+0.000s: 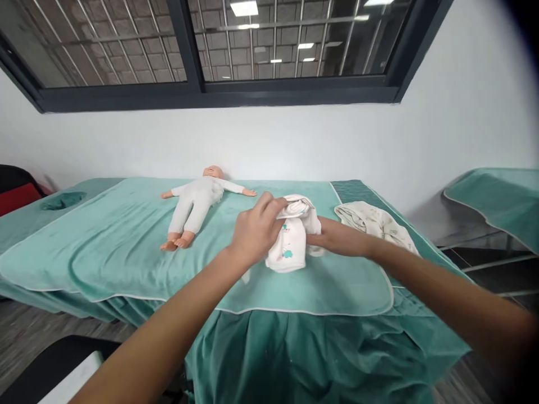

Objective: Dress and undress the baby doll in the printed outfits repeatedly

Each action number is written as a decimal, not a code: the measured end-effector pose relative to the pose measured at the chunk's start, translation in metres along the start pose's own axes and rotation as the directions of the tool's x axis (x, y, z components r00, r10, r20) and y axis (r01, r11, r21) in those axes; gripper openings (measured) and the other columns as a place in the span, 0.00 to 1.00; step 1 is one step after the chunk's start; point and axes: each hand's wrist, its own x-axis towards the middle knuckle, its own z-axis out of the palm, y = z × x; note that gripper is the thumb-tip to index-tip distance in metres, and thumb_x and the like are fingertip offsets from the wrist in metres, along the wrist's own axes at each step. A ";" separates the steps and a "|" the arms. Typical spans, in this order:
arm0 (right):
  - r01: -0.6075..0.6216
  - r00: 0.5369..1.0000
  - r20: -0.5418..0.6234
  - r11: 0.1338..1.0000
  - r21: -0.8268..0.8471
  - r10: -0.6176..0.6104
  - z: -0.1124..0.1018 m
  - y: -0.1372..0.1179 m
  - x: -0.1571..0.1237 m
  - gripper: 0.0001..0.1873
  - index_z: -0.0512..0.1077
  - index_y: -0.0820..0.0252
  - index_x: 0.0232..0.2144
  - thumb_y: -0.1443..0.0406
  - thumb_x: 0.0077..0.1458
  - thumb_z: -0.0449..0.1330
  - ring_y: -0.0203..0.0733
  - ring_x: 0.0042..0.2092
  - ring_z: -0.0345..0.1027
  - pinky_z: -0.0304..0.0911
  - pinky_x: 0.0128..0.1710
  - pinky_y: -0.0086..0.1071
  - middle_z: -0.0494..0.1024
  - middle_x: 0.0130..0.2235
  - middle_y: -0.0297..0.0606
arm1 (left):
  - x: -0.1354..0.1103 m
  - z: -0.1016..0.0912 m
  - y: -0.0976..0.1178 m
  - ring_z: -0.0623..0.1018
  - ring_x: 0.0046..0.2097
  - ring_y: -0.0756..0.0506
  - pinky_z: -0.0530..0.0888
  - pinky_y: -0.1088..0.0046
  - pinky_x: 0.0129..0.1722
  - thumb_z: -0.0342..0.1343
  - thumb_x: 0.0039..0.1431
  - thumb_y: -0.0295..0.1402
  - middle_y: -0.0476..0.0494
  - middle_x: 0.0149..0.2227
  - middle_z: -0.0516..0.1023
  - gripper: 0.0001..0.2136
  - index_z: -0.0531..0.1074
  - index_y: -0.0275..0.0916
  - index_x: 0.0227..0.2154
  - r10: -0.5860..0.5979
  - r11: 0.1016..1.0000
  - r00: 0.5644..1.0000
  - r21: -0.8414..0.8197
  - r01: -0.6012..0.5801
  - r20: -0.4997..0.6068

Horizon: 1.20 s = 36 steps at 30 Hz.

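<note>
My left hand (255, 229) is closed on the top edge of a small white baby garment (290, 247) with small printed figures, held just above the teal towel (126, 247). My right hand (337, 238) grips the same garment from the right, its fingers tucked into the cloth. A baby doll (194, 203) in a white suit lies on its back further left on the towel, arms spread, apart from both hands.
The towel covers a teal massage bed (295, 348) against a white wall under a dark-framed window. A crumpled cream cloth (374, 221) lies at the bed's right end. A second teal-covered bed (501, 196) stands at far right; a red and black object (14, 191) at far left.
</note>
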 end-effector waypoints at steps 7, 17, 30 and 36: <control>-0.046 0.934 -0.137 0.492 0.870 0.331 0.094 -0.015 0.022 0.19 0.73 0.53 0.47 0.53 0.54 0.61 0.53 0.47 0.76 0.71 0.46 0.43 0.82 0.46 0.37 | -0.020 -0.007 0.002 0.73 0.52 0.43 0.71 0.66 0.53 0.60 0.57 0.35 0.41 0.53 0.70 0.21 0.63 0.43 0.53 -0.271 0.846 0.959 -0.495 0.197 -0.083; 0.025 0.995 0.033 0.541 0.840 -0.098 0.157 -0.053 0.081 0.26 0.69 0.54 0.55 0.54 0.57 0.62 0.51 0.58 0.68 0.66 0.56 0.45 0.75 0.57 0.40 | -0.109 -0.055 -0.089 0.73 0.58 0.37 0.70 0.62 0.59 0.64 0.53 0.42 0.39 0.59 0.72 0.32 0.65 0.39 0.60 -0.447 0.750 0.879 -0.467 0.469 0.164; 0.089 0.967 -0.187 0.913 -0.399 -0.176 0.133 0.145 0.002 0.21 0.68 0.53 0.56 0.54 0.65 0.51 0.54 0.60 0.64 0.61 0.59 0.53 0.71 0.60 0.41 | -0.369 -0.137 -0.260 0.76 0.54 0.33 0.71 0.57 0.52 0.52 0.60 0.43 0.36 0.53 0.77 0.27 0.64 0.38 0.61 -0.953 0.152 0.201 0.215 0.965 -0.228; 0.068 0.948 -0.248 0.889 -0.452 -0.199 0.131 0.152 -0.029 0.20 0.67 0.52 0.55 0.54 0.66 0.50 0.53 0.58 0.66 0.63 0.56 0.53 0.72 0.58 0.39 | -0.454 -0.140 -0.232 0.72 0.57 0.30 0.70 0.52 0.52 0.48 0.61 0.35 0.32 0.60 0.69 0.27 0.61 0.43 0.64 -0.968 0.136 0.239 0.646 0.751 -0.074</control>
